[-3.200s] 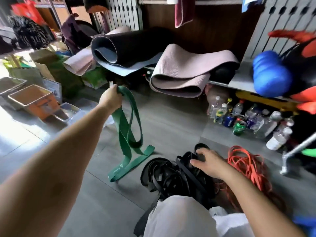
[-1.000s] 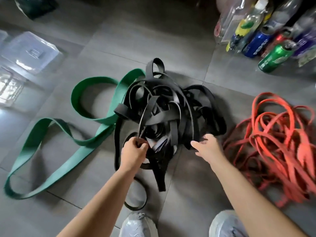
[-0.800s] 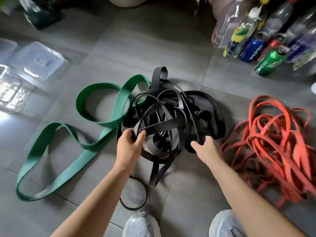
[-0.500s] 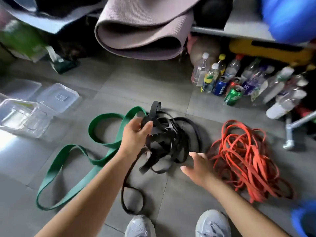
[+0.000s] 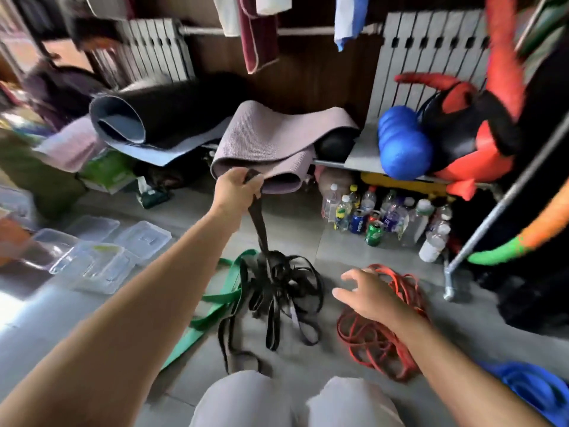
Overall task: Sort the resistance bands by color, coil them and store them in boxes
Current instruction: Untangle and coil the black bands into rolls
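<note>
Closest to me are my two knees (image 5: pixel 243 402) in pale grey trousers, with a blue band (image 5: pixel 537 392) lying on the floor at my right elbow. Just past the knees, loops of the black bands (image 5: pixel 277 291) trail onto the grey floor (image 5: pixel 363 257). The rest of that tangle bunches up under one flat strand that runs straight up to my left hand (image 5: pixel 235 189). That hand is raised at arm's length, its fingers clenched round the strand with the end poking out above the fist.

My right hand (image 5: pixel 366 291) is low, fingers spread and loose, grasping nothing. It sits over the left edge of the orange bands (image 5: pixel 380 343), which lie heaped just right of the black ones. I cannot tell whether it touches them. The green band (image 5: pixel 215 306) lies flat on the floor on the other side, passing under my left forearm and behind the black tangle.

Further left sit the clear plastic boxes (image 5: pixel 89 268) with two clear lids (image 5: pixel 144 238) beside them on the floor. Glare and blur keep me from telling what is inside. No band that I can see is in a box.

Beyond the bands, a cluster of bottles and cans (image 5: pixel 385 217) stands under a low shelf (image 5: pixel 357 155). On it lie a folded pinkish mat (image 5: pixel 277 140), a rolled black mat (image 5: pixel 160 115) and a blue roller (image 5: pixel 400 149).
</note>
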`<action>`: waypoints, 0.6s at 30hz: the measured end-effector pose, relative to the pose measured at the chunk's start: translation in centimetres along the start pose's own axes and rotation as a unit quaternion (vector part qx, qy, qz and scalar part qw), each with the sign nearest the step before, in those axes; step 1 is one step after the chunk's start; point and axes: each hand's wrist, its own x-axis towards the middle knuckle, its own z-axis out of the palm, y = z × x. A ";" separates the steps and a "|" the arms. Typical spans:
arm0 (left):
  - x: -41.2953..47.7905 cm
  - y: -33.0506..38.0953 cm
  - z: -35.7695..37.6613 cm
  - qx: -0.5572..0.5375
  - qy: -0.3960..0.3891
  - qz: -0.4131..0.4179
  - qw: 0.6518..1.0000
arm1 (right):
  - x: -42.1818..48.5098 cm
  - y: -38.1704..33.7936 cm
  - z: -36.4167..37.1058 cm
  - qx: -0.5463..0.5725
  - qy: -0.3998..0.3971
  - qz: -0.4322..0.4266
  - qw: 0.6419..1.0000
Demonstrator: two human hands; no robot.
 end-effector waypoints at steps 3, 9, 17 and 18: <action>0.6 4.6 -0.8 0.030 0.022 0.081 0.996 | -2.4 1.0 -0.7 0.006 -0.005 0.015 1.000; -2.2 2.0 -2.4 0.262 -0.047 -0.007 0.964 | -5.9 2.2 -1.7 -0.019 -0.004 0.032 0.999; -5.1 12.8 -1.8 -0.026 -0.049 0.090 0.994 | -6.4 -3.0 -4.3 -0.017 0.042 -0.024 0.999; -5.6 13.6 -2.0 -0.014 -0.043 0.110 0.993 | -6.1 -4.0 -4.5 -0.002 0.054 -0.041 0.998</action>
